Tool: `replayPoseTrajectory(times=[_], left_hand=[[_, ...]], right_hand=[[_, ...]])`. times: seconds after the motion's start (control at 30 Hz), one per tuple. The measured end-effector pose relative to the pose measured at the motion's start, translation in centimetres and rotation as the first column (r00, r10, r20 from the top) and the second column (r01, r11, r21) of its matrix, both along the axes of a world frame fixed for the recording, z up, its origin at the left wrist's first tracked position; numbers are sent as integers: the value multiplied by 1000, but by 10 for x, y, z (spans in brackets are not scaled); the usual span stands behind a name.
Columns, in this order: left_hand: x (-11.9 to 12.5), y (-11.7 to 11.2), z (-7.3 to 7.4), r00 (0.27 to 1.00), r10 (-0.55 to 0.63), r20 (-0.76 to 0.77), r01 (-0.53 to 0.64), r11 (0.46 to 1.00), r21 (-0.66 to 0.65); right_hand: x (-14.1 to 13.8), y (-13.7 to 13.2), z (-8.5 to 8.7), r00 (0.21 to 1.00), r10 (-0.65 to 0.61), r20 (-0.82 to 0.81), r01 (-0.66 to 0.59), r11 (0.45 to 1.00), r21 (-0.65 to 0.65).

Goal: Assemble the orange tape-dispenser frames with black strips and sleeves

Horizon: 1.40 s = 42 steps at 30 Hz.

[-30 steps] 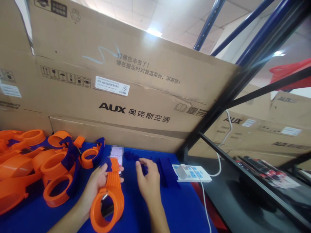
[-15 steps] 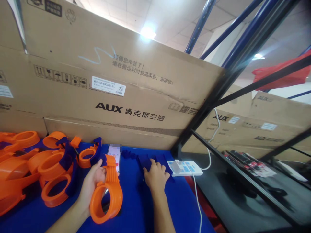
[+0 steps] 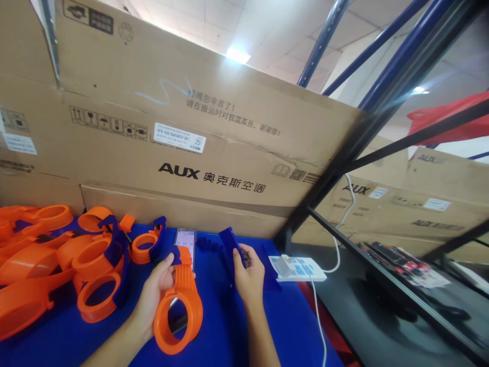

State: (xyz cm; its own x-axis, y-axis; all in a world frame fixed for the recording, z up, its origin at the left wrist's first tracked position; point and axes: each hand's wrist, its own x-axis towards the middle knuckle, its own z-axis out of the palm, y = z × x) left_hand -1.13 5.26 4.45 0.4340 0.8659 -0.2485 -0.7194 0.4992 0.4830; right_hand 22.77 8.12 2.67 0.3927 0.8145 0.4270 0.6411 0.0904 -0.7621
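Note:
My left hand (image 3: pixel 159 279) is closed on the handle of an orange plastic tape dispenser (image 3: pixel 194 306), its ring hanging down towards me. A small dark blue part shows at the top of that handle. In my right hand (image 3: pixel 250 270), thumb and fingers pinch a dark blue flat plastic piece (image 3: pixel 232 250), tilted up off the blue table. Beyond my left hand lies a phone (image 3: pixel 185 237) with a timer on its screen, partly covered by the dispenser. Small dark blue parts (image 3: pixel 208 244) lie between the phone and the held piece.
Several orange dispensers (image 3: pixel 95 298), some with blue parts, are heaped on the left. A white power strip (image 3: pixel 298 268) with a plug and cables stands on the right. A large cardboard box (image 3: pixel 214 153) walls off the back. A black rack post (image 3: pixel 324 168) slants up beside a dark shelf (image 3: pixel 355 300).
My right hand has picked up the blue plastic piece from the table and tilted it upright. My left hand still holds the dispenser. The whole view has shifted slightly.

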Motion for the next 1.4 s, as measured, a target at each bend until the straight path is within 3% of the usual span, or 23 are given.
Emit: replayPoseTrajectory(times=[0.1, 0.2, 0.27, 0.43, 0.5, 0.63, 0.8, 0.97, 1.4], left_hand=[[2, 1, -3, 999, 47, 23, -47, 999, 5], [3, 1, -3, 993, 112, 44, -113, 994, 14], [3, 1, -2, 994, 97, 49, -98, 995, 14], [0, 3, 3, 989, 131, 67, -135, 989, 65], [1, 4, 4, 992, 96, 87, -104, 990, 91], [6, 2, 0, 999, 37, 39, -39, 997, 71], [12, 1, -6, 973, 219, -68, -211, 971, 115], [13, 6, -8, 934, 330, -134, -306, 937, 169], [12, 8, -20, 913, 363, -189, -324, 923, 206]], right_hand=[[-24, -7, 4, 967, 194, -166, -174, 977, 128], [-49, -18, 9, 828, 462, -317, -434, 887, 158], [-59, -24, 15, 751, 567, -338, -562, 818, 124], [-60, -33, 25, 563, 707, -427, -758, 648, 74], [-59, -33, 26, 515, 715, -473, -780, 620, 87], [-62, -31, 20, 551, 651, -521, -735, 675, 67], [-62, -29, 14, 643, 593, -485, -667, 744, 25], [-57, -29, 21, 754, 567, -332, -582, 811, 62], [-53, -28, 21, 738, 630, -243, -624, 773, 110]])
